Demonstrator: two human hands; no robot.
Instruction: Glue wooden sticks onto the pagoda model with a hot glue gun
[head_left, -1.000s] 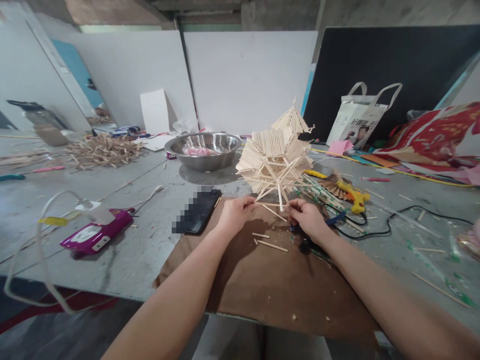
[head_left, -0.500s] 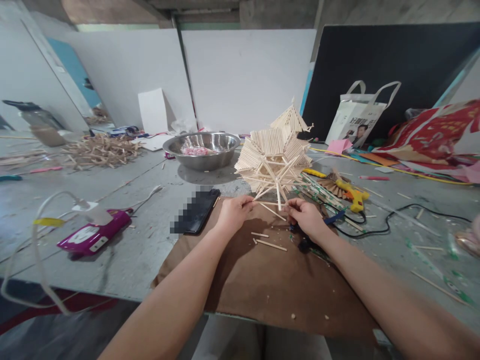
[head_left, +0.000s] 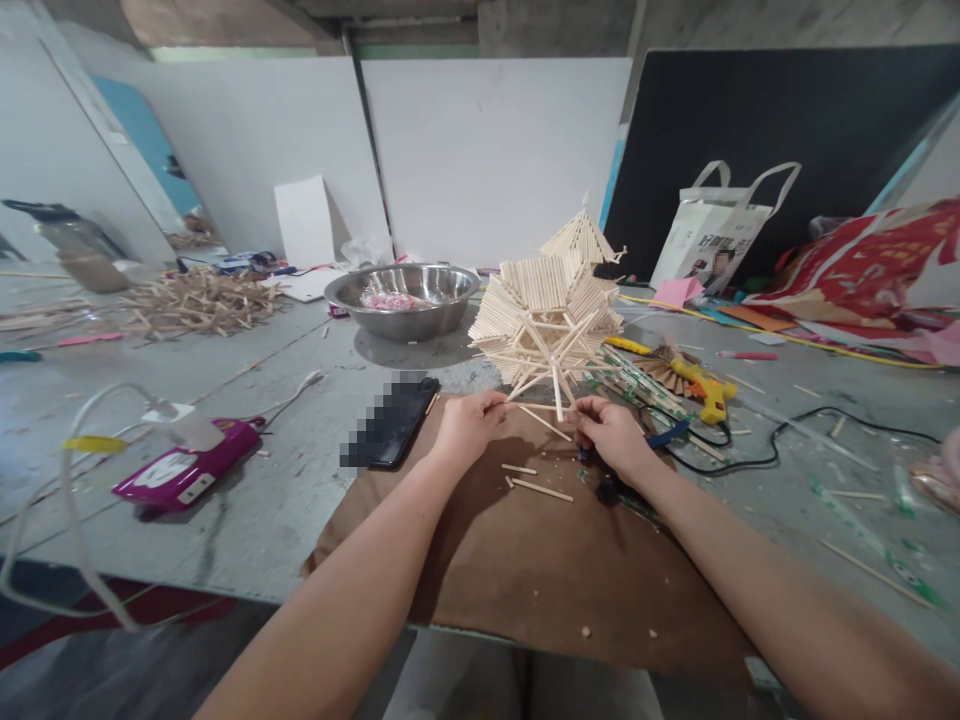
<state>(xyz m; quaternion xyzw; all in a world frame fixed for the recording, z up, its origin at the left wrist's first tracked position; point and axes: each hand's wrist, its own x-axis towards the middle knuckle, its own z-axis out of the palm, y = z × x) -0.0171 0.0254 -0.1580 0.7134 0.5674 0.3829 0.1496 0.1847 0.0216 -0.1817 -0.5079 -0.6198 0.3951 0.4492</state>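
Note:
My left hand [head_left: 472,425] and my right hand [head_left: 604,428] pinch the two ends of a thin wooden stick [head_left: 536,407], which lies level at the near foot of a model built of wooden sticks [head_left: 544,285]. The model has a flared, many-sided body with sticks crossing star-like at its front. Whether the held stick touches the model, I cannot tell. A pointed stick roof [head_left: 579,236] rises behind it. Below my hands, a few loose sticks [head_left: 541,489] rest on a brown board [head_left: 487,560]. Dark and blue items lie partly hidden beside my right hand.
Left are a phone [head_left: 397,425], a purple power strip [head_left: 191,465] with a white cable, and a heap of sticks [head_left: 202,300]. A steel bowl [head_left: 405,325] stands behind. Right are a yellow glue gun [head_left: 709,388], its black cord, stick bundles and a white bag [head_left: 705,235].
Nearly nothing differs. Both hands keep the stick in the same place at the model's foot; the camera view has shifted very slightly.

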